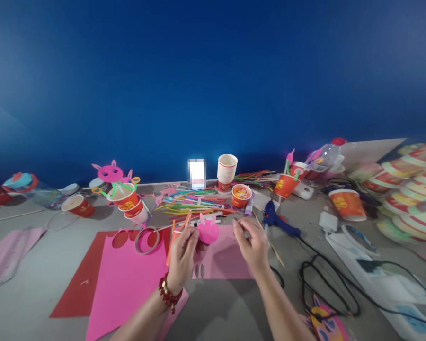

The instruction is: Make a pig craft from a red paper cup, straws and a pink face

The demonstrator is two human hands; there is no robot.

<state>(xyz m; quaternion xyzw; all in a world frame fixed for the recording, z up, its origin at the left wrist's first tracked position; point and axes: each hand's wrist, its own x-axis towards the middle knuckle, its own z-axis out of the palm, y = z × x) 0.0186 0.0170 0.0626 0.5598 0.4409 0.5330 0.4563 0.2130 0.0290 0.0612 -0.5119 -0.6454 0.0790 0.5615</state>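
My left hand (183, 255), with a beaded bracelet at the wrist, pinches a bright pink paper animal head (208, 232) with two pointed ears. Some orange strips (188, 219) show just behind that hand; whether it touches them I cannot tell. To the right, my right hand (252, 245) is apart from the cutout. Its thumb and fingertips are pressed together, and anything between them is too small to make out. Under both hands lies a light pink sheet (227, 263) with two small ear-shaped slots. A blue glue gun (279, 220) lies beside my right hand.
Pink paper (128, 284) and red paper (73, 293) lie left, under a tape ring (147, 240). Several pipe cleaners (199, 202), stacked cups (227, 170) and a decorated cup (126, 196) stand behind. At right are a cable (314, 255), a power strip (372, 289) and piled cups (412, 189).
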